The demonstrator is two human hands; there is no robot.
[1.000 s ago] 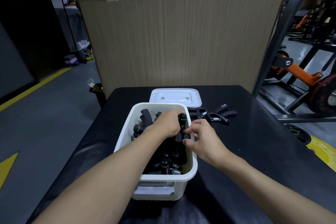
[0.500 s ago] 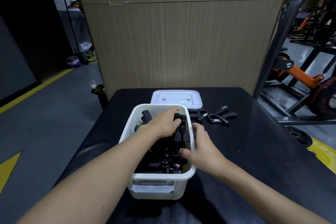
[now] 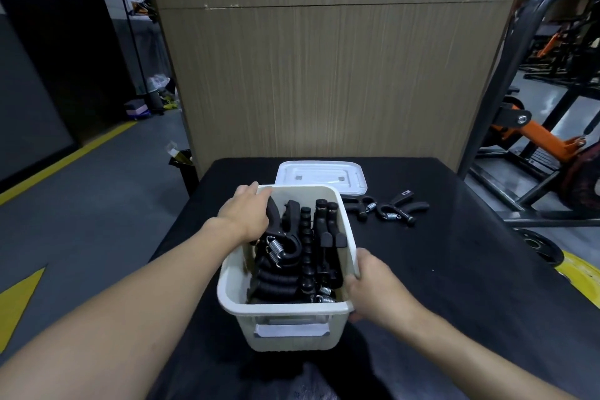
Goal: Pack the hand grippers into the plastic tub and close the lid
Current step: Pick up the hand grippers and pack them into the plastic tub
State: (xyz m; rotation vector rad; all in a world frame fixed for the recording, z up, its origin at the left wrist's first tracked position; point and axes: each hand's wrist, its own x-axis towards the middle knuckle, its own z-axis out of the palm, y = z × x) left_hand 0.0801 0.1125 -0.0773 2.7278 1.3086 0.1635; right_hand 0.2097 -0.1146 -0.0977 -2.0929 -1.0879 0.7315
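Note:
The white plastic tub [image 3: 285,331] stands open on the black table, filled with several black hand grippers [image 3: 302,247] with steel springs. My left hand [image 3: 246,214] lies over the tub's far left rim, thumb inside against a gripper handle, fingers outside. My right hand [image 3: 373,289] clasps the tub's right wall near the front corner. The white lid [image 3: 319,177] lies flat just behind the tub. Two loose hand grippers [image 3: 360,206] [image 3: 401,209] rest on the table to the right of the lid.
The black table [image 3: 454,269] ends at a wooden panel [image 3: 324,75] behind. Gym machine frames [image 3: 535,127] stand to the right, with a weight plate [image 3: 535,245] on the floor. Grey floor with yellow lines lies to the left.
Both hands have come out of the tub's middle. The left moved to the far left rim; the right slid back along the right wall to the near corner.

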